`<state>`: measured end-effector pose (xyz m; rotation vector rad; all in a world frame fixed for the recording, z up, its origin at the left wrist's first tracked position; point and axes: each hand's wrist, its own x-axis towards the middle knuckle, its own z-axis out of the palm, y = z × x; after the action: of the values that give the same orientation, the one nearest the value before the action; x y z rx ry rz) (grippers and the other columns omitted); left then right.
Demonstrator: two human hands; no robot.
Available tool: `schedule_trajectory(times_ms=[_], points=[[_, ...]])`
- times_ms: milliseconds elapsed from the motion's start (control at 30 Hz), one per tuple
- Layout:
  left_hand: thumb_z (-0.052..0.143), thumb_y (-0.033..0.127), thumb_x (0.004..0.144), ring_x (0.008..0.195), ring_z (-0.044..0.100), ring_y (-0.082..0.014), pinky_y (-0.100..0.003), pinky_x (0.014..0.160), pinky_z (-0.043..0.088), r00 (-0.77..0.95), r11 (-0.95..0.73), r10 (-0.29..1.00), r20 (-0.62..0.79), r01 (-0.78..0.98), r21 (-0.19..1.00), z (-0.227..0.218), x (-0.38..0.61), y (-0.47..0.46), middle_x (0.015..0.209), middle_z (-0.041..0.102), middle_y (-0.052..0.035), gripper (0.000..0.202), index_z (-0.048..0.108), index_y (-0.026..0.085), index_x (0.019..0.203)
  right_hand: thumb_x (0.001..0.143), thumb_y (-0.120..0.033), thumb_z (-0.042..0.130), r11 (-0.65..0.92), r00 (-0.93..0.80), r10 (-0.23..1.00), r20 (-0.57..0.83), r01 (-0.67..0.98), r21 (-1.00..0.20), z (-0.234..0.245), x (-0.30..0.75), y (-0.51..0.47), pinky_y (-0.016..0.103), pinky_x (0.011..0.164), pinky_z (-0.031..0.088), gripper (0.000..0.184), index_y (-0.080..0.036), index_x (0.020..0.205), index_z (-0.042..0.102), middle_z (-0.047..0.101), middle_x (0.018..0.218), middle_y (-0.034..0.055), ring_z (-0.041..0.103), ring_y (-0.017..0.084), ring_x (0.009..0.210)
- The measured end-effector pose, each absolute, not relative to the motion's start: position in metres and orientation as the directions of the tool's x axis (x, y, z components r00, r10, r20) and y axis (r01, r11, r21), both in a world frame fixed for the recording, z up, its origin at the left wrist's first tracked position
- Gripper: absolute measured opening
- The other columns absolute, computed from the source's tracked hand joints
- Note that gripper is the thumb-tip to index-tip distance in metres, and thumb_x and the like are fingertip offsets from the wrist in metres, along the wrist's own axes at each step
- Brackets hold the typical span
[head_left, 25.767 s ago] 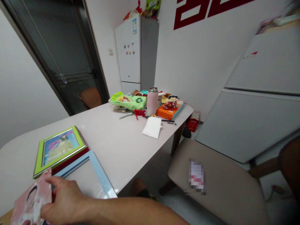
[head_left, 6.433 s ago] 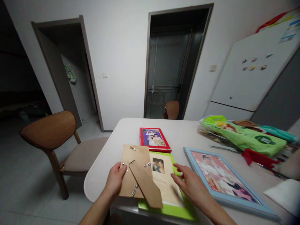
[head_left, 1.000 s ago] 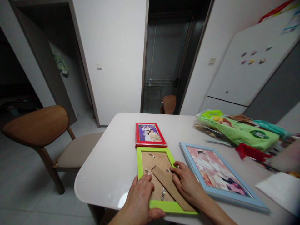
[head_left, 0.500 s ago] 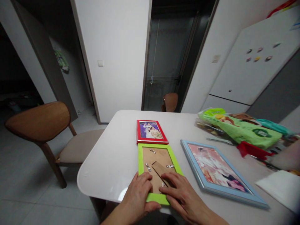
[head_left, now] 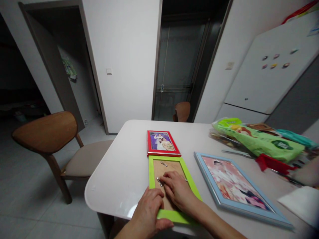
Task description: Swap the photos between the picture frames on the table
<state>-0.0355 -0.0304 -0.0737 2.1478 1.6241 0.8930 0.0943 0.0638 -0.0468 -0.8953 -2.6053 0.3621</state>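
While the left hand (head_left: 147, 209) closes over the near edge of a lime-green rectangular picture frame (head_left: 151, 176) lying face down on the white table (head_left: 112, 196), the right hand (head_left: 177, 191) bends its fingers onto the tan fibreboard backing (head_left: 165, 167) beside a small metal clip (head_left: 159, 181), any grip on it unclear.

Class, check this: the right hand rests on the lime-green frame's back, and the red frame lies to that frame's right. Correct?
No: the head view shows the red frame lying beyond the lime-green frame, not to its right. The right hand does rest on its back.

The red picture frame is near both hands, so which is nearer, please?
Right: the right hand lies on the green frame, just below the red picture frame; the left hand lies lower.
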Motion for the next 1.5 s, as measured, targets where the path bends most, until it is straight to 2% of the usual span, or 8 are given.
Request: schedule_trajectory(times_ms=[300, 533, 700, 1000, 1167, 1333, 1433, 1500], points=[[0.070, 0.042, 0.054, 0.088, 0.047, -0.0209, -0.035, 0.084, 0.033, 0.172, -0.333, 0.936, 0.308, 0.718, 0.612, -0.076, -0.037, -0.028, 0.093, 0.054, -0.0052, 0.036, 0.052, 0.017, 0.072, 0.078, -0.023, 0.041, 0.806, -0.791, 0.575, 0.210, 0.504, -0.309, -0.048, 0.084, 0.060, 0.028, 0.073, 0.032, 0.022, -0.025, 0.085, 0.061, 0.057, 0.087, 0.0030, 0.045, 0.017, 0.086], [0.074, 0.037, 0.049, 0.091, 0.048, -0.0212, -0.039, 0.089, 0.028, 0.143, -0.313, 0.940, 0.309, 0.723, 0.616, -0.076, -0.036, -0.030, 0.098, 0.053, -0.0049, 0.037, 0.052, 0.019, 0.072, 0.076, -0.029, 0.042, 0.564, -0.506, 0.826, 0.249, 0.738, -0.372, -0.055, 0.074, 0.111, 0.023, 0.068, 0.036, 0.022, -0.018, 0.081, 0.061, 0.062, 0.083, 0.0051, 0.053, 0.016, 0.080], [0.076, 0.033, 0.045, 0.091, 0.049, -0.0190, -0.039, 0.094, 0.023, 0.125, -0.292, 0.945, 0.302, 0.734, 0.613, -0.076, -0.035, -0.032, 0.096, 0.054, -0.0023, 0.040, 0.051, 0.019, 0.072, 0.073, -0.036, 0.044, 0.407, -0.361, 0.913, 0.190, 0.840, -0.358, -0.068, 0.060, 0.141, 0.024, 0.052, 0.032, 0.024, -0.019, 0.068, 0.060, 0.063, 0.070, 0.0055, 0.055, 0.017, 0.064], [0.077, 0.039, 0.040, 0.092, 0.051, -0.0197, -0.042, 0.097, 0.022, 0.109, -0.248, 0.955, 0.275, 0.801, 0.545, -0.074, -0.032, -0.032, 0.097, 0.056, -0.0032, 0.049, 0.052, 0.017, 0.076, 0.065, -0.034, 0.052, 0.272, -0.224, 0.962, 0.157, 0.852, -0.448, -0.067, 0.053, 0.155, 0.024, 0.050, 0.031, 0.018, -0.018, 0.061, 0.059, 0.063, 0.064, 0.0075, 0.056, 0.018, 0.061], [0.074, 0.040, 0.044, 0.109, 0.041, -0.0286, -0.050, 0.096, 0.023, 0.163, -0.243, 0.963, 0.213, 0.868, 0.434, -0.073, -0.011, -0.025, 0.115, 0.049, -0.0130, 0.057, 0.053, 0.015, 0.090, 0.073, -0.037, 0.040, 0.375, -0.298, 0.927, 0.227, 0.738, -0.561, -0.053, 0.075, 0.139, 0.024, 0.055, 0.036, 0.029, -0.018, 0.063, 0.058, 0.064, 0.065, 0.0054, 0.057, 0.015, 0.061], [0.072, 0.035, 0.051, 0.108, 0.042, -0.0305, -0.053, 0.093, 0.027, 0.254, -0.343, 0.933, 0.253, 0.839, 0.422, -0.080, -0.009, -0.025, 0.114, 0.051, -0.0145, 0.049, 0.053, 0.014, 0.091, 0.072, -0.039, 0.039, 0.336, -0.211, 0.942, 0.262, 0.586, -0.737, -0.047, 0.142, 0.111, 0.027, 0.070, 0.042, 0.034, -0.016, 0.089, 0.058, 0.063, 0.091, 0.0079, 0.058, 0.018, 0.081], [0.064, 0.039, 0.061, 0.106, 0.045, -0.0304, -0.052, 0.089, 0.032, 0.267, -0.459, 0.867, 0.420, 0.757, 0.466, -0.072, -0.011, -0.030, 0.111, 0.052, -0.0149, 0.035, 0.052, 0.016, 0.085, 0.069, -0.044, 0.043, 0.087, 0.008, 0.996, 0.089, 0.166, -0.982, -0.052, 0.162, 0.077, 0.031, 0.070, 0.046, 0.042, -0.016, 0.099, 0.054, 0.063, 0.094, 0.0087, 0.058, 0.021, 0.084], [0.058, 0.042, 0.067, 0.106, 0.044, -0.0289, -0.046, 0.086, 0.038, 0.171, -0.495, 0.830, 0.531, 0.663, 0.561, -0.058, -0.004, -0.033, 0.114, 0.050, -0.0147, 0.028, 0.051, 0.018, 0.079, 0.068, -0.044, 0.046, -0.002, -0.113, 0.993, 0.012, -0.127, -0.992, -0.056, 0.155, 0.050, 0.032, 0.071, 0.046, 0.039, -0.020, 0.098, 0.055, 0.065, 0.088, 0.0058, 0.059, 0.021, 0.081]])
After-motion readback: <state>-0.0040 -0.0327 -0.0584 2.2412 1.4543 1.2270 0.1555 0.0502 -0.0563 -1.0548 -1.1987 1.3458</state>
